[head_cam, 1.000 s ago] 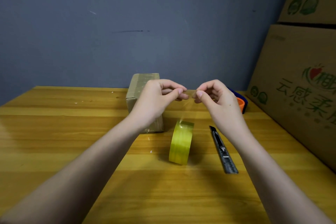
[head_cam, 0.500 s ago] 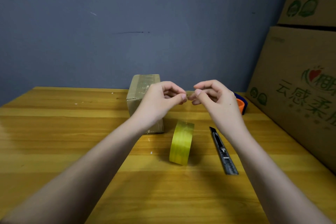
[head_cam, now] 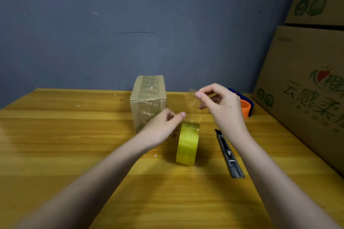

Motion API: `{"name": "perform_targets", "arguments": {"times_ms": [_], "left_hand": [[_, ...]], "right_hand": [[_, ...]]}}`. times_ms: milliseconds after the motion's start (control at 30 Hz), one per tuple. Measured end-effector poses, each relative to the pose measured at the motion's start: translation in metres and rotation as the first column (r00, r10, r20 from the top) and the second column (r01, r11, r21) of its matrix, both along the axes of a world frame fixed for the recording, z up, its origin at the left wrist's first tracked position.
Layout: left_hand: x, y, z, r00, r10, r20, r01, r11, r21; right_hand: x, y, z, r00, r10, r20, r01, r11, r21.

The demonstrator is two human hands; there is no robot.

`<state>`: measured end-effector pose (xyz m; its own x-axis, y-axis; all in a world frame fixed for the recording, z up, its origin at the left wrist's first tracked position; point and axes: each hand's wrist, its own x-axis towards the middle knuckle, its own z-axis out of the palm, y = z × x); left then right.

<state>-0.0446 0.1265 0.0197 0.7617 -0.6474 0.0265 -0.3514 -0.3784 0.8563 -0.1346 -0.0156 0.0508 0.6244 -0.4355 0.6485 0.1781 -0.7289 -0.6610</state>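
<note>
A roll of yellowish clear tape (head_cam: 187, 145) stands on edge on the wooden table (head_cam: 65, 154). A strip of clear tape (head_cam: 192, 101) rises from the roll to my right hand (head_cam: 221, 106), which pinches its free end between thumb and fingers. My left hand (head_cam: 163, 126) is lower and blurred by motion. It hovers just left of the roll's top, fingers loosely curled, with nothing seen in them. A small taped cardboard box (head_cam: 149, 102) stands behind the left hand.
A utility knife (head_cam: 229, 154) lies on the table right of the roll. An orange and blue tape dispenser (head_cam: 245, 108) sits at the back right. Large stacked cardboard boxes (head_cam: 307, 98) line the right edge. A grey wall stands behind the table.
Both hands were pinching the tape end together above the roll. Now my left hand has let go and dropped toward the roll, while my right hand still holds the strip up.
</note>
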Motion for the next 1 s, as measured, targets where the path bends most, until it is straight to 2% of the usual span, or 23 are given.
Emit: {"name": "perform_targets", "arguments": {"times_ms": [33, 100, 233, 400, 633, 867, 1000], "left_hand": [[-0.003, 0.0, -0.007, 1.0, -0.025, -0.019, 0.027, 0.993, 0.113], [-0.011, -0.001, -0.017, 0.994, -0.058, -0.097, 0.073, 0.983, 0.166], [-0.018, -0.006, -0.024, 0.944, -0.108, -0.312, 0.08, 0.991, -0.103], [-0.026, -0.007, -0.026, 0.811, -0.314, -0.493, 0.155, 0.929, -0.337], [-0.045, 0.0, -0.021, 0.917, -0.283, -0.281, 0.139, 0.887, -0.44], [-0.047, 0.005, -0.025, 0.963, -0.257, -0.077, 0.176, 0.822, -0.542], [-0.05, 0.008, -0.022, 0.969, -0.245, -0.023, 0.191, 0.809, -0.556]], "right_hand": [[0.001, -0.001, 0.0, 1.0, 0.01, -0.003, -0.01, 1.0, 0.019], [0.003, -0.002, 0.0, 0.999, 0.032, -0.01, -0.032, 0.998, 0.062], [0.007, -0.003, 0.001, 0.998, 0.062, -0.023, -0.06, 0.994, 0.095], [0.011, -0.01, 0.002, 0.997, 0.038, -0.064, -0.026, 0.984, 0.177], [0.01, -0.018, -0.007, 0.97, 0.114, -0.214, -0.009, 0.899, 0.438], [0.006, -0.014, -0.009, 0.952, 0.203, -0.23, -0.067, 0.869, 0.49], [0.004, -0.011, -0.009, 0.944, 0.232, -0.233, -0.088, 0.861, 0.501]]}}
